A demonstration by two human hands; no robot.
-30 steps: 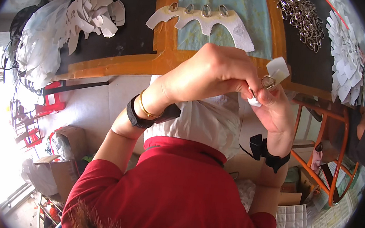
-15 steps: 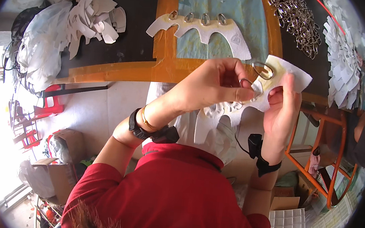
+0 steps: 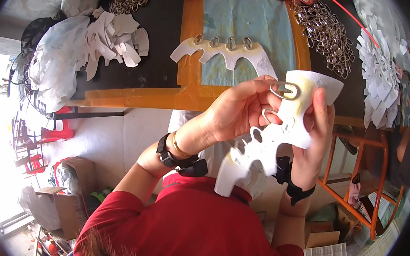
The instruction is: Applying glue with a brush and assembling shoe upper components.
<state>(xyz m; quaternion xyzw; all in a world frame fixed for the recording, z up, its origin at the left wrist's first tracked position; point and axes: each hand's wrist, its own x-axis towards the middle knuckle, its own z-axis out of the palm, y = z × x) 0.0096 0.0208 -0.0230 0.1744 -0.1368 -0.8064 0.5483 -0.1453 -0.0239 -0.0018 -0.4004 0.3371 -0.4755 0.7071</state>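
Left hand [image 3: 238, 114] pinches a metal ring [image 3: 284, 90] against the top of a white cutout piece [image 3: 274, 139], fingers closed on it. Right hand [image 3: 314, 137] grips the same piece from its right edge, thumb flat on the front. The piece hangs down from both grips, over the red shirt [image 3: 191, 229]. Beyond the hands, on the table [image 3: 189, 87], lies another white piece with rings [image 3: 226, 52]. Up and right of the grip sits a ring pile [image 3: 327, 36].
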